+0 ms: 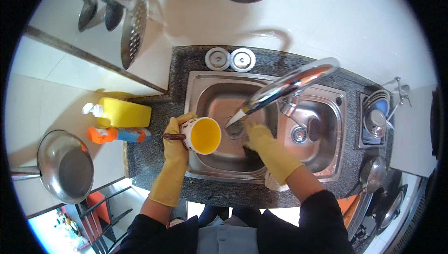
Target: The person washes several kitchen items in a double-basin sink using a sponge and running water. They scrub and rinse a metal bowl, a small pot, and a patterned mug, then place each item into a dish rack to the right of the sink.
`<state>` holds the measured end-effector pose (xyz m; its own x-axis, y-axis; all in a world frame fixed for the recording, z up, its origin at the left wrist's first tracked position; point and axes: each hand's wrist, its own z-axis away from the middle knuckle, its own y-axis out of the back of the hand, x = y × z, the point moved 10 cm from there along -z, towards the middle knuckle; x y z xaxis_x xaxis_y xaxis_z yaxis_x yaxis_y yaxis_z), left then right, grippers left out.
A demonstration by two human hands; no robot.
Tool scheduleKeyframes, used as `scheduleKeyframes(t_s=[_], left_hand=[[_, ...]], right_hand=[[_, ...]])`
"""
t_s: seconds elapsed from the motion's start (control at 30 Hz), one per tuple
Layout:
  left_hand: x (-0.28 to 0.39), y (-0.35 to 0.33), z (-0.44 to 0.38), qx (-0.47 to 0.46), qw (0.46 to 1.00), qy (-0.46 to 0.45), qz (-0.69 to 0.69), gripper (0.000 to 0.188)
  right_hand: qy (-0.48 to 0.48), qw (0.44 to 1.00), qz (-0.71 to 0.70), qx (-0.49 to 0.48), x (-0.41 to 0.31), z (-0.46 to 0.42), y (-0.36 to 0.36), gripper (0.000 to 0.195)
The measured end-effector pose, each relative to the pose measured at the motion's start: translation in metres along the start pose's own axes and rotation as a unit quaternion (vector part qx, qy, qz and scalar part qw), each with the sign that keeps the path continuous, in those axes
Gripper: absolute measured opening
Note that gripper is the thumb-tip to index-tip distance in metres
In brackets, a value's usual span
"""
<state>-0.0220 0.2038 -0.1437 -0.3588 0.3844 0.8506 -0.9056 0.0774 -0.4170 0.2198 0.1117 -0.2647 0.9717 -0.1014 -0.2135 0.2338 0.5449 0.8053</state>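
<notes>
Yellow rubber gloves cover both hands. My left hand grips a mug with a yellow inside, a patterned pale outside and a brown handle that points left. The mug is tilted so its mouth faces me, over the left rim of the larger steel basin. Water runs from the curved chrome faucet into that basin. Beside the stream, inside the basin, is my right hand; its fingers are blurred, and whether they hold anything is unclear.
The smaller basin holds a dark oval scrubber or sponge. Two round drain strainers lie behind the sink. At left are a yellow pump bottle, an orange-and-blue bottle and a hanging pan. A dish rack stands right.
</notes>
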Motion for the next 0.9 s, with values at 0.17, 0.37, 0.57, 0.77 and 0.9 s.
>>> scheduleKeyframes(t_s=[0.17,0.37,0.57,0.77,0.9], left_hand=[[-0.019,0.011,0.012,0.011,0.998,0.032,0.044,0.057],[-0.035,0.021,0.04,0.002,0.98,0.075,0.186,0.058],[-0.048,-0.006,0.058,0.046,0.982,0.105,0.147,0.056],[-0.059,0.041,0.094,0.246,0.939,0.156,0.183,0.048],[-0.054,0.019,0.082,0.052,0.989,0.135,0.022,0.041]], right_hand=[[0.002,0.994,0.027,0.108,0.013,-0.103,-0.031,0.063],[-0.119,0.902,-0.378,0.171,0.025,-0.099,-0.029,0.048],[-0.19,0.778,-0.558,0.217,0.114,-0.1,-0.043,0.04],[-0.092,0.619,-0.771,0.123,0.029,-0.018,-0.02,0.029],[-0.03,0.409,-0.906,0.107,0.01,0.061,0.043,0.035]])
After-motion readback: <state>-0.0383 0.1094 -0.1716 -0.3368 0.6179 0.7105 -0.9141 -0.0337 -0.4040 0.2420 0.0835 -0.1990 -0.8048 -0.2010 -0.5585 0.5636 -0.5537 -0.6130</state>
